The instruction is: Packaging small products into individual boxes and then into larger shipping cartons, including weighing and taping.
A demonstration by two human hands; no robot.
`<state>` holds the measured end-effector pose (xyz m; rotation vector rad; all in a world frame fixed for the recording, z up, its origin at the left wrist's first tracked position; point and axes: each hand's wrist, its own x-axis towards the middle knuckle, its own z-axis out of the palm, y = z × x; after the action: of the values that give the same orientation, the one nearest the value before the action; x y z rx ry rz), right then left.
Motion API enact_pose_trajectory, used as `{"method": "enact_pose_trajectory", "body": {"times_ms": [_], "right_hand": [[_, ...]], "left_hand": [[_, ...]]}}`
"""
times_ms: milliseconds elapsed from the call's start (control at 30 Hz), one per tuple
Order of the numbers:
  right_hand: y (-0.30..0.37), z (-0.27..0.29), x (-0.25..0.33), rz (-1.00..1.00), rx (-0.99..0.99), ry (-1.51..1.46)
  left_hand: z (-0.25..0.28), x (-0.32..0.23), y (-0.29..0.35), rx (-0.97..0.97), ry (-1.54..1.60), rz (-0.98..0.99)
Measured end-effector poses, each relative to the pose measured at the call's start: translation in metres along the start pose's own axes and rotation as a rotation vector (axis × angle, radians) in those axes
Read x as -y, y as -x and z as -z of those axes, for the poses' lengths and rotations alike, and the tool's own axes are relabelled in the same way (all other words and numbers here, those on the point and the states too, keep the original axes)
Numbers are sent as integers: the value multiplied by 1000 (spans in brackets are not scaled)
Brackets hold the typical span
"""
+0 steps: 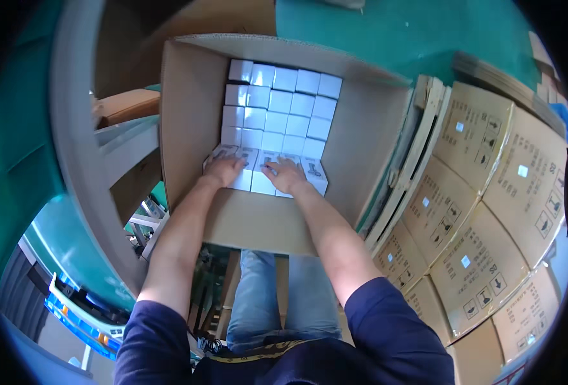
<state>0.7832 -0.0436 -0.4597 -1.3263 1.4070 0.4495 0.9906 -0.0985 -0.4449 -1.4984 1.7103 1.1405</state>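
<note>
Reaching down into a big open cardboard box (377,122), both arms end up at the near row of small white boxes (313,169), the ones with printed tops. Left grip (225,171) has its fingers bent over the left end of that row; right grip (286,174) is loosely spread over the middle-right part, touching the tops. Can't tell if either one's actually pinching anything. More white boxes (284,101) sit in neat rows just behind, and brown cartons (425,204) are stacked off to the right.
</note>
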Motion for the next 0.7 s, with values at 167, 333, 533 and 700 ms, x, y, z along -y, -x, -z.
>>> {"method": "enact_pose_trajectory", "body": {"times_ms": [167,333,533,700], "right_hand": [[56,0,-17,209,-400,-515],[169,25,-17,239,-167,-835],[304,162,140,539,-276,-630],[362,263,337,1076,-552,-572]], "left_hand": [[-3,-28,37,-491,702,49],[51,-62,232,-631,1053,-116],[95,-72,455,-716,1325,-216],[121,-11,544,-975,1206,-152]]}}
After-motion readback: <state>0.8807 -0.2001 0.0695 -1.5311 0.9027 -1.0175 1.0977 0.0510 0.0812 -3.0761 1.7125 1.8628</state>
